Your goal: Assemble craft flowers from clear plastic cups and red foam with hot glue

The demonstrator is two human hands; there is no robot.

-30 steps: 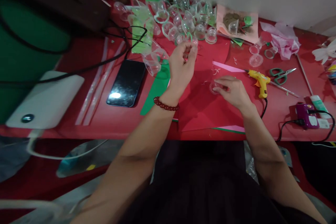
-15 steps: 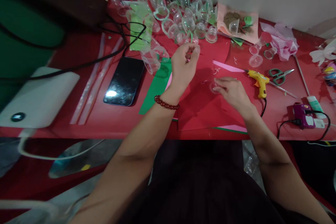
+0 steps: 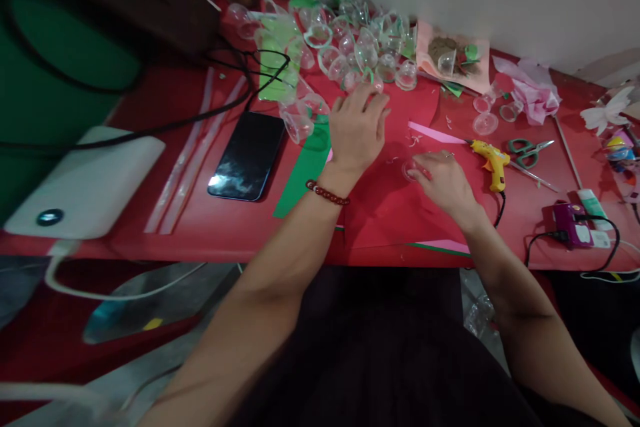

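My left hand (image 3: 357, 130), wearing a brown bead bracelet (image 3: 327, 193), reaches over the near edge of a heap of transparent plastic cups (image 3: 366, 48). Its fingers are spread and I see nothing held in them. My right hand (image 3: 447, 183) pinches the rim of a small transparent round plastic piece (image 3: 409, 170) low over the red paper (image 3: 385, 213); the fingers cover part of it. Small pale curled scraps (image 3: 415, 141) and a pink strip (image 3: 434, 133) lie just beyond the right hand.
A yellow glue gun (image 3: 493, 161) and green-handled scissors (image 3: 529, 151) are on the right, near a purple power adapter (image 3: 573, 225). Leftward are a black phone (image 3: 247, 157), plastic strips (image 3: 187, 167) and a white device (image 3: 85, 187). A black cable (image 3: 190, 119) crosses there.
My left hand has gone from closed fingertips to spread fingers, tilting forward toward the cups. My right hand stays nearly in place on the round plastic piece. The view has shifted slightly.
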